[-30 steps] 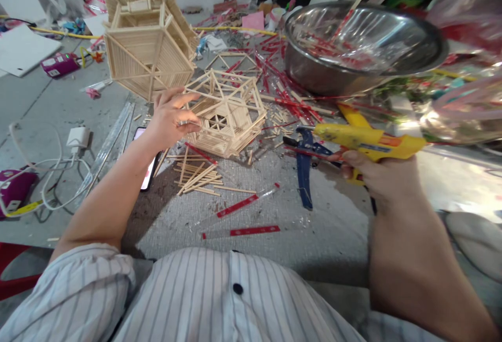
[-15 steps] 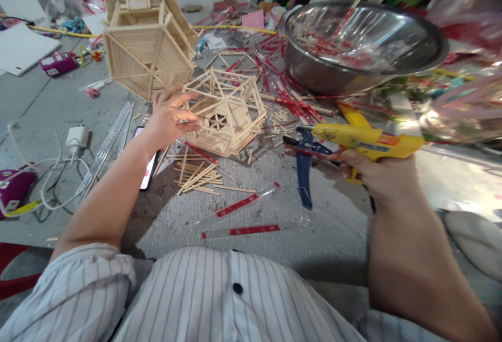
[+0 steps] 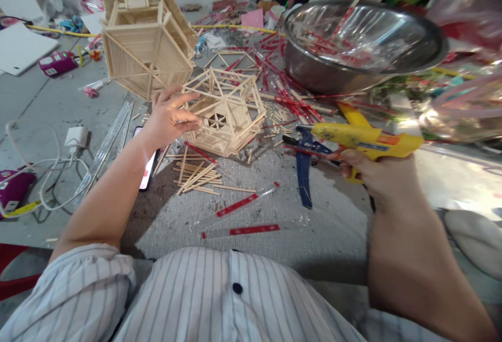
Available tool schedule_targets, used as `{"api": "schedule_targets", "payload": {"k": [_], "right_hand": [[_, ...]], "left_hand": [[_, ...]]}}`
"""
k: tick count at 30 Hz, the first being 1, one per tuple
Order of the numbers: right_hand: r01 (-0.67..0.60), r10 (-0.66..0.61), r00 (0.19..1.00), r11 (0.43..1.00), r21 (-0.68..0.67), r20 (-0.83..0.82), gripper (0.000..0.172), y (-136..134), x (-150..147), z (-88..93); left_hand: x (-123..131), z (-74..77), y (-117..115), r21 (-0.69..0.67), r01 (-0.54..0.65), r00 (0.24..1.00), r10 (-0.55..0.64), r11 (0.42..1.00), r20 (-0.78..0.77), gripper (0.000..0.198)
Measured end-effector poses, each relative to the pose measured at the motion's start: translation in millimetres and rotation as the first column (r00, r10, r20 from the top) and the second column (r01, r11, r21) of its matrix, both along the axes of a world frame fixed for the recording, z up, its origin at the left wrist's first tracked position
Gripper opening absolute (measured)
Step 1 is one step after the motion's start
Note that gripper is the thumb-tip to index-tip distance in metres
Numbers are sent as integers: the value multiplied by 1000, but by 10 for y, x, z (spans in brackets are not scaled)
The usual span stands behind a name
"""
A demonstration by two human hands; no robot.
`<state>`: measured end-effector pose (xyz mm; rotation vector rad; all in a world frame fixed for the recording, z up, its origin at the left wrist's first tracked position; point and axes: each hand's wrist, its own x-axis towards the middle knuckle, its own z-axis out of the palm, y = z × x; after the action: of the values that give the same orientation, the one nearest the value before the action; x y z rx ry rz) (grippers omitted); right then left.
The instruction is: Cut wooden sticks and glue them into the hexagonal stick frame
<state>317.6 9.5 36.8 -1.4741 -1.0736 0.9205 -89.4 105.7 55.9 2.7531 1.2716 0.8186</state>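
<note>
While the right hand (image 3: 386, 174) is closed around the handle of a yellow glue gun (image 3: 366, 140), nozzle pointing left above a blue-handled cutter (image 3: 304, 174), the left hand (image 3: 168, 117) has its fingers partly curled at the left edge of a hexagonal wooden-stick frame (image 3: 223, 100), though whether they pinch it cannot be told. That frame sits on the grey surface (image 3: 164, 227), just right of a taller wooden-stick model (image 3: 131, 52) and behind a pile of loose sticks (image 3: 200, 177). Beyond the glue gun stands a stainless-steel bowl (image 3: 325, 78) holding red-and-clear wrappers, and a phone (image 3: 148, 172) lies partly under the left forearm.
</note>
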Motion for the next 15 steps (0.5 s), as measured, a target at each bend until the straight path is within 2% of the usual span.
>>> {"api": "schedule_targets", "payload": {"k": [9,15], "right_hand": [[-18,18,999,1000,16,49,46,0,24,-14],[17,-16,1000,1000,-14,9,46,-16,-53,64]], "left_hand": [[-14,-1,3,42,-4,1000,5,999,-29,24],[52,96,-108,118,-7,998,14,993,-57,38]]}}
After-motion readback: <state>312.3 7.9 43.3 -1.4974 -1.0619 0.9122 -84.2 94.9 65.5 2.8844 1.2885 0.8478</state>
